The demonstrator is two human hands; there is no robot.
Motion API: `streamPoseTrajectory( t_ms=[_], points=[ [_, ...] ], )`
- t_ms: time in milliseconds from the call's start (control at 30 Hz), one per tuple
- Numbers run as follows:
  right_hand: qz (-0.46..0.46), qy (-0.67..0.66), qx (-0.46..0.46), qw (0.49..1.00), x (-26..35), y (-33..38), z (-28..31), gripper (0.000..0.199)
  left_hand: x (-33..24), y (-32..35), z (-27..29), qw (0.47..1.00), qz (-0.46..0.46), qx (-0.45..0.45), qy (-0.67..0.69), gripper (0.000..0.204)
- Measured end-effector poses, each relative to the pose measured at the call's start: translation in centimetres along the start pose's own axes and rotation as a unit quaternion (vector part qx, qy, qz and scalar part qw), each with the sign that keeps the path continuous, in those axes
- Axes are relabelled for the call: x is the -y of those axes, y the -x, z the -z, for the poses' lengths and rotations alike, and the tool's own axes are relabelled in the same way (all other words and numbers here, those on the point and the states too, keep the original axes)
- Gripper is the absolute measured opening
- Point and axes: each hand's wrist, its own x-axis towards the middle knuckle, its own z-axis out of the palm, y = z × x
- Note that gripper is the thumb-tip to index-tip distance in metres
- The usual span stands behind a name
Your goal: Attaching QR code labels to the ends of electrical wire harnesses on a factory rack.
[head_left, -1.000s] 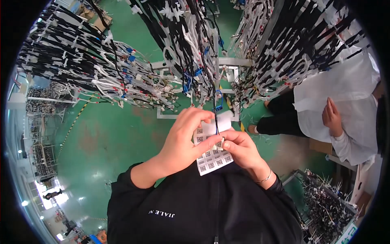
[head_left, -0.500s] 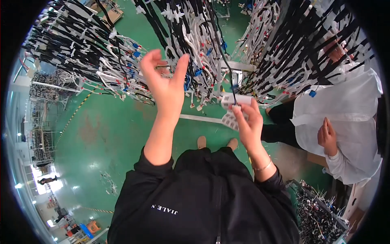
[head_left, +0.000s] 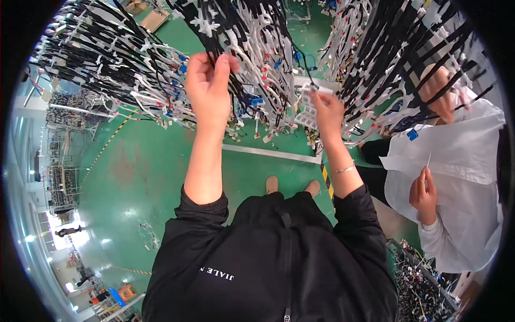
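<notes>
My left hand (head_left: 210, 91) is raised into the hanging wire harnesses (head_left: 252, 48), fingers curled around a strand of black wrapped cable (head_left: 206, 40); its fingertips are partly hidden and blurred. To the right, my right hand (head_left: 328, 114) pinches a white roll of printed labels (head_left: 310, 110), with a strip hanging down from it. A thin black cable reaches down to the fingers of that hand. The harnesses carry white sleeves, red bits and blue connectors (head_left: 257, 101), and hang close around both hands.
More harnesses hang at the left (head_left: 107, 59) and right (head_left: 386, 59). A co-worker in a white smock (head_left: 445, 177) stands at the right, one hand among the cables. A pale metal frame bar (head_left: 268, 153) crosses low before me. A bin of cable parts (head_left: 421, 284) stands lower right.
Both hands have moved up and away from me, toward the harnesses. My left hand has gone from spread fingers to curled around the black cable. The label roll has moved along with my right hand.
</notes>
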Motion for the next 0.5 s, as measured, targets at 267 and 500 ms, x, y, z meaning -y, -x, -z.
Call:
streamPoseTrajectory(
  t_ms=[267,500],
  points=[
    [0.017,0.081,0.075,0.994,-1.1,4.0,0.2,0.017,-1.5,1.4,3.5,0.929,0.260,0.225,0.135,0.017],
    [0.069,0.025,0.159,0.985,3.8,10.8,1.3,0.024,-1.4,2.9,5.5,0.923,0.278,0.255,0.071,0.016]
  ],
)
